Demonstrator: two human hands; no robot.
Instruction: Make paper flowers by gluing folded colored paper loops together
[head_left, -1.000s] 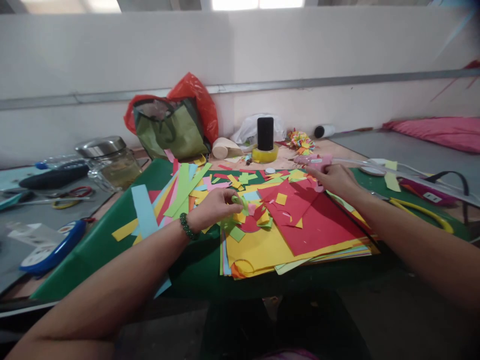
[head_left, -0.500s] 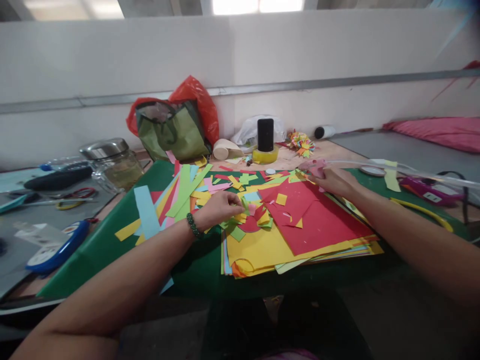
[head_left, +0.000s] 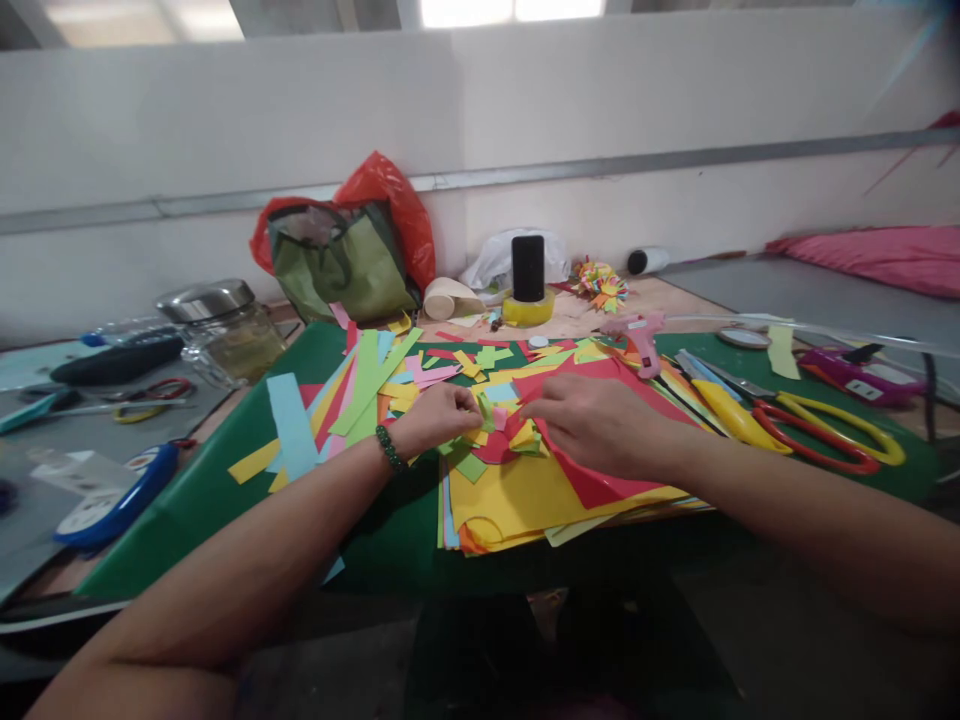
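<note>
My left hand [head_left: 444,420], wearing a green bead bracelet, is closed in a pinch at a small piece of coloured paper [head_left: 480,436]. Beside it lies a red paper round [head_left: 496,452] bearing folded yellow and green paper pieces [head_left: 528,438]. From the right, my right hand [head_left: 589,425] reaches over a red paper sheet [head_left: 600,488]. Its fingers are curled and the fingertips meet near the folded pieces; anything between them is too small to make out. Behind that hand a pink glue gun [head_left: 642,345] lies on the papers. Under everything is a stack of yellow paper [head_left: 495,500].
Paper strips [head_left: 360,385] spread to the left on a green mat [head_left: 187,500]. Large scissors [head_left: 817,430] with red and yellow handles lie right. At the back stand a glass jar [head_left: 229,335], a green bag [head_left: 337,260], a phone [head_left: 528,268] on yellow tape [head_left: 529,310], and a paper pompom [head_left: 602,288].
My right hand has let go of the glue gun, leaving it on the papers, and moved left and nearer to the folded pieces. The scissors are now uncovered. My left hand stays in place.
</note>
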